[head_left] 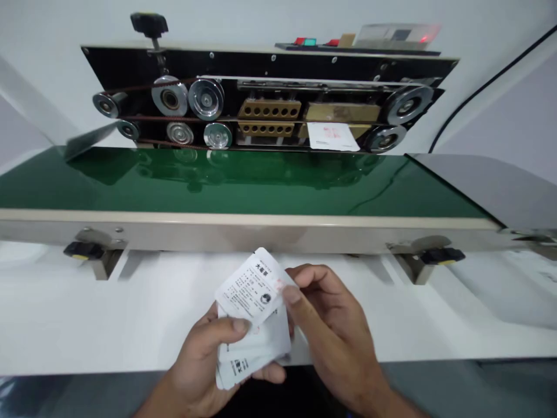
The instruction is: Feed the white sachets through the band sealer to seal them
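A small stack of white printed sachets (248, 363) lies in my left hand (209, 354), its thumb pressing on top and its fingers underneath. The uppermost sachet (250, 287) is turned askew from the others, showing black print and a reddish mark. My right hand (335, 331) pinches that sachet's right corner between thumb and fingers. Beyond my hands, another white sachet (331, 137) hangs by its upper edge in the band sealing machine (270, 64), below the brass blocks on the right.
The green conveyor belt (261, 186) runs along the machine's foot, behind a metal front rail (270, 232). Black knobs (85, 249) stick out below the rail. A greyish flat packet (89, 141) leans at the belt's left end. A white table (152, 325) lies beneath.
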The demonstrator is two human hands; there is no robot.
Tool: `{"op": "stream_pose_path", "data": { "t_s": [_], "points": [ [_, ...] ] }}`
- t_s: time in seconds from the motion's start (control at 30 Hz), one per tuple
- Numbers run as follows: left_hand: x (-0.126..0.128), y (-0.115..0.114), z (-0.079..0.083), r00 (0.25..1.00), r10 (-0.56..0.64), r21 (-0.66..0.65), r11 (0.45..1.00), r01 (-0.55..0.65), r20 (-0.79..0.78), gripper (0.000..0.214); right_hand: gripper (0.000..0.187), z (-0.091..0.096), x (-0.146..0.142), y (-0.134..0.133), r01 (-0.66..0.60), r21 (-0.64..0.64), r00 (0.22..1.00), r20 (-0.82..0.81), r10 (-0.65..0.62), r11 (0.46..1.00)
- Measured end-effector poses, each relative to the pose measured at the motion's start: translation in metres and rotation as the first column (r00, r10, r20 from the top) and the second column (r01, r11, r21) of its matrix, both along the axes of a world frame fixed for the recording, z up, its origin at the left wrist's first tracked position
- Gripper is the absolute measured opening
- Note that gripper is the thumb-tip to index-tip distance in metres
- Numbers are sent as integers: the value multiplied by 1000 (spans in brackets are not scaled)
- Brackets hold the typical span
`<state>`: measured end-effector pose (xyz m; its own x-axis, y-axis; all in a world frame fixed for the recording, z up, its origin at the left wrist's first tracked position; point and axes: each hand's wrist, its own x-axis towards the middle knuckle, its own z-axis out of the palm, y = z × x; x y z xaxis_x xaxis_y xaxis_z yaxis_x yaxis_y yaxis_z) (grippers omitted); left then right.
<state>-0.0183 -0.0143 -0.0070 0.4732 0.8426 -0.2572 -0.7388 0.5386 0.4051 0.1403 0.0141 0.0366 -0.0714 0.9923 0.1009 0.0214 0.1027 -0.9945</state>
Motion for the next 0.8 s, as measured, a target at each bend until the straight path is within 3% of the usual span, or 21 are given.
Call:
{"op": "stream_pose_path", "data": {
  "t_s": [0.07, 0.13, 0.17, 0.23, 0.3, 0.37, 0.5, 0.6, 0.7, 0.8],
  "points": [
    [1, 1, 5, 999, 40, -26, 999, -40, -17, 79, 8, 7, 6, -3, 139, 185, 990, -3, -141, 973],
    [2, 2, 13, 993, 94, -113, 988, -101, -66, 83, 19, 14, 13, -7, 206, 459, 958, 86, -274, 864],
    [3, 3, 16, 989, 113, -162, 979, -128, -94, 84, 26, 16, 16, -9, 146, 569, 940, 175, -292, 809],
    [3, 4, 18, 987, 137, -203, 967, -152, -86, 85, 31, 17, 19, -10, -134, 646, 886, 417, -201, 751],
    [2, 4, 15, 987, 161, -180, 970, -163, -28, 84, 24, 13, 17, -9, -409, 570, 788, 614, -39, 713],
    [-1, 2, 9, 983, 182, -163, 970, -180, 1, 72, 19, 7, 13, -5, -562, 468, 707, 700, 102, 683],
    [-8, -3, 0, 985, 174, -161, 972, -174, -11, 49, 31, -4, 11, 1, -552, 386, 725, 661, 196, 739],
    [-11, -6, 2, 987, 153, -136, 978, -157, -44, 49, 41, -10, 15, -3, -393, 355, 747, 661, 69, 848],
    [-8, -6, 13, 973, 165, -210, 957, -198, -163, 58, 58, -8, 23, -11, -196, 211, 740, 672, 4, 958],
    [-7, -7, 20, 939, 137, -365, 896, -253, -314, 72, 40, 11, 37, -18, -149, 26, 780, 618, 101, 988]
  ]
}}
